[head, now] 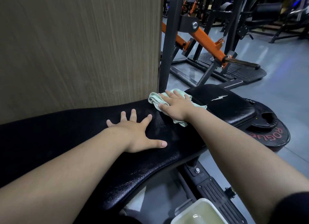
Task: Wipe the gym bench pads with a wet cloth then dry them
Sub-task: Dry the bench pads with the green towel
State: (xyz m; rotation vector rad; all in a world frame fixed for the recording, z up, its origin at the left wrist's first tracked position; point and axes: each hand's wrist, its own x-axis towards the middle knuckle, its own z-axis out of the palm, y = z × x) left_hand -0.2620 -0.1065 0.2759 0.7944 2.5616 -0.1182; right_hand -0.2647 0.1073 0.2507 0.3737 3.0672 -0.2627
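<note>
A long black bench pad [70, 133] runs across the middle of the head view, its surface cracked near the front edge. Beyond it lies a shorter black seat pad [230, 105] with a white tear in its cover. My left hand [138, 133] rests flat on the long pad, fingers spread, holding nothing. My right hand [177, 106] presses palm-down on a pale green cloth [155, 98] at the far end of the long pad, next to the gap between the two pads. The cloth is crumpled and sticks out on both sides of the hand.
A wood-grain wall panel [80, 44] stands right behind the bench. A black and orange machine frame [204, 39] rises beyond the pads. A black weight plate [274, 133] lies on the grey floor at right. A white tub of yellowish water [199, 213] sits below the bench.
</note>
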